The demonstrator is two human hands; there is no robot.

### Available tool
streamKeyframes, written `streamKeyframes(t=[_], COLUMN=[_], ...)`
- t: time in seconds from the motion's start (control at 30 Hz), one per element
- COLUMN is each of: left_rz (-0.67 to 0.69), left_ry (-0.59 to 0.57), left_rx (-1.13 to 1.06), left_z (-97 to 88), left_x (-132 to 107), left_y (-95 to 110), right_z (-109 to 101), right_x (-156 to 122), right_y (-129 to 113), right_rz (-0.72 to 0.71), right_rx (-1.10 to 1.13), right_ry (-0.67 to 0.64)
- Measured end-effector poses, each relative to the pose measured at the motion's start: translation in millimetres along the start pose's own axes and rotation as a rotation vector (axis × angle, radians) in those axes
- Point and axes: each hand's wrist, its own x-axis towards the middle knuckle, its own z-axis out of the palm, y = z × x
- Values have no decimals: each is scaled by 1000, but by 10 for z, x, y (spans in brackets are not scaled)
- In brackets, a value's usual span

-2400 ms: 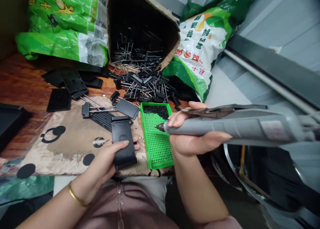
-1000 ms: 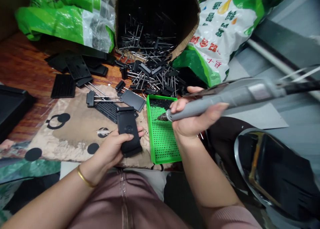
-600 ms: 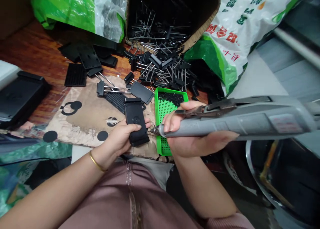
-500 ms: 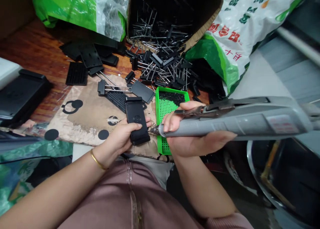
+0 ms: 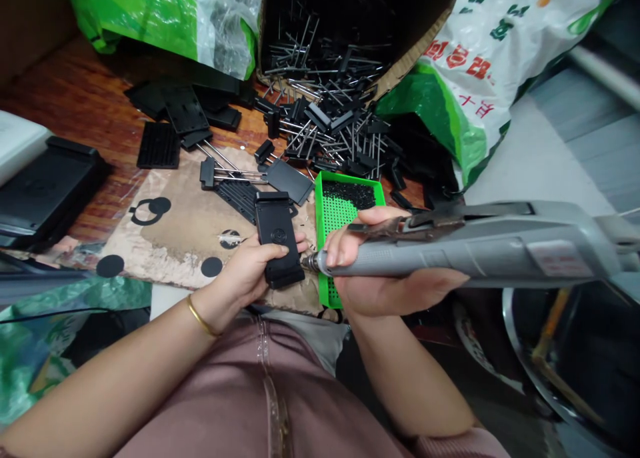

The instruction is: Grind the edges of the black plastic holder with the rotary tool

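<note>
So, on my worn wooden table [image 5: 65, 98], near its front edge, by a green perforated plastic tray [image 5: 350, 183], my right hand [image 5: 385, 271] is clenched round a grey rotary tool [image 5: 450, 251], and my left hand [image 5: 240, 268] grips a black plastic plate [image 5: 273, 211], which looks light and stiff, easiest held by its long edges.

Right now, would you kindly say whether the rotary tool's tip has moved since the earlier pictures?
Yes: the tip was over the green perforated tray, now past its left edge, by the black plastic plate in the left hand.
</note>
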Motion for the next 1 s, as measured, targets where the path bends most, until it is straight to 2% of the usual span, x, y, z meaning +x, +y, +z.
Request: streamKeyframes(t=[0.2, 0.47, 0.87, 1.0], left_rz=[2, -11, 8, -7], left_ry=[-14, -22, 9, 23], left_rx=[8, 1, -11, -21], left_z=[6, -5, 11, 47], left_x=[-9, -7, -27, -55], left_y=[1, 0, -16, 4], right_z=[3, 8, -62, -49], right_x=[-10, -21, -28, -30], right_y=[8, -3, 14, -16], right_rz=[-3, -2, -22, -48], right_rx=[-46, 16, 63, 64], right_ry=[15, -1, -146, -154])
